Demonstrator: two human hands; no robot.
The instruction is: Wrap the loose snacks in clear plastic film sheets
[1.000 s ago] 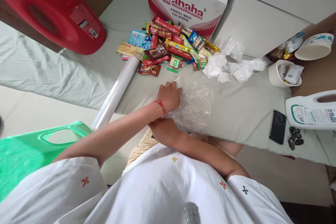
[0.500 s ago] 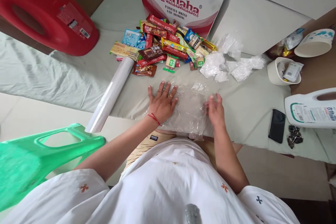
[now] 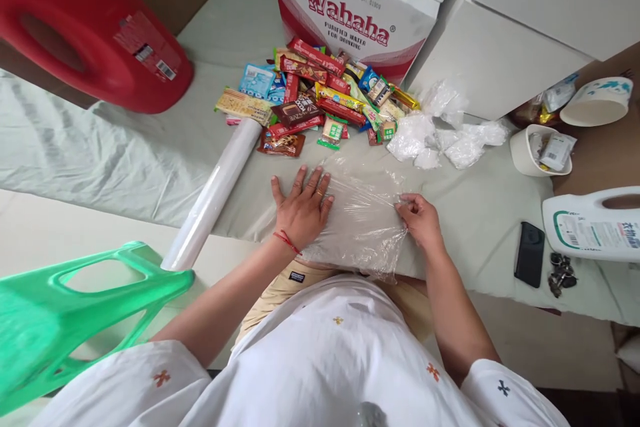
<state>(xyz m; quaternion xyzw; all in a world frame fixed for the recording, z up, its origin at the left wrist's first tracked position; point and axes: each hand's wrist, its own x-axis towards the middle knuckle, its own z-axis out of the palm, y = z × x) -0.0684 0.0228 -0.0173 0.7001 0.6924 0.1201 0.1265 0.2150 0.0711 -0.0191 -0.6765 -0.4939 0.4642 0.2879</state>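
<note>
A clear sheet of plastic film lies creased on the pale cloth in front of me, its near edge hanging by my lap. My left hand rests flat on the film's left side with fingers spread. At the opposite side, my right hand pinches the film's edge between thumb and fingers, and the film is stretched toward it. Beyond both hands lies a heap of wrapped snacks. To its right sit several crumpled clear plastic bundles. A roll of clear film slants left of my left hand.
A green plastic stool stands at left, below a red jug. A Wahaha carton stands behind the snacks. On the right are a white cup, a white bottle, a black phone and keys.
My right hand has moved right and closed on the film's edge, and the film is pulled wider and flatter. My left hand stays flat on it. The view has shifted slightly.
</note>
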